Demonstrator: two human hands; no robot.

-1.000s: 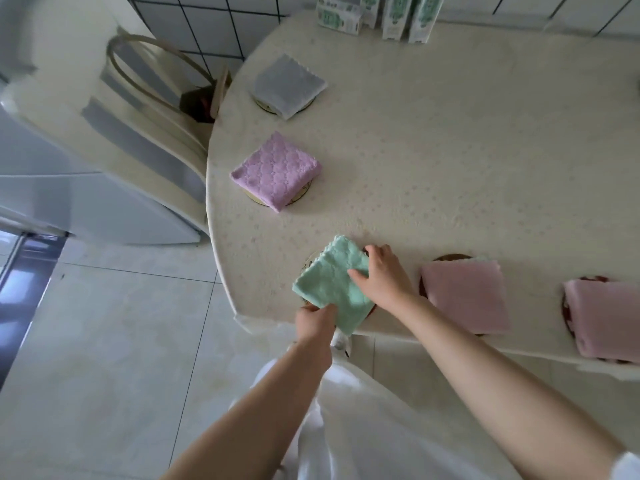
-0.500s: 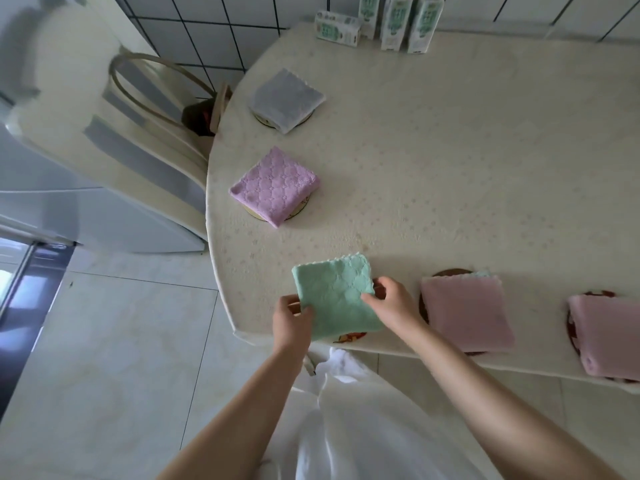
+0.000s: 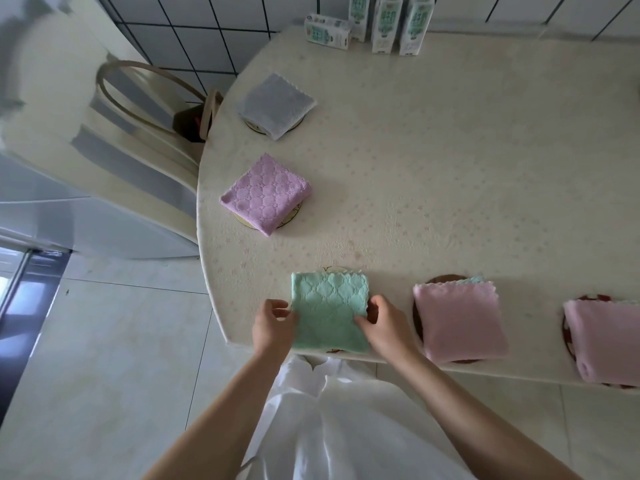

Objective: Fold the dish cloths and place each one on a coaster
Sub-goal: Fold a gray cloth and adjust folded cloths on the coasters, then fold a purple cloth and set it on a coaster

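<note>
Left hand (image 3: 273, 328) and right hand (image 3: 385, 328), each grip pinching a side edge, hold the folded green dish cloth (image 3: 329, 306) on the desk (image 3: 450, 174), a pink cloth (image 3: 459, 322) just right of it.

Three upright cartons (image 3: 385, 26) and one lying carton (image 3: 327, 32) line the table's (image 3: 450, 150) far edge.

The green cloth (image 3: 329, 311), folded square, lies flat over a pale coaster (image 3: 334, 270); to its right, pink cloth (image 3: 459, 322) and second pink cloth (image 3: 604, 339) cover dark coasters (image 3: 440, 280); purple cloth (image 3: 266, 194) and grey cloth (image 3: 276, 105) sit farther back
</note>
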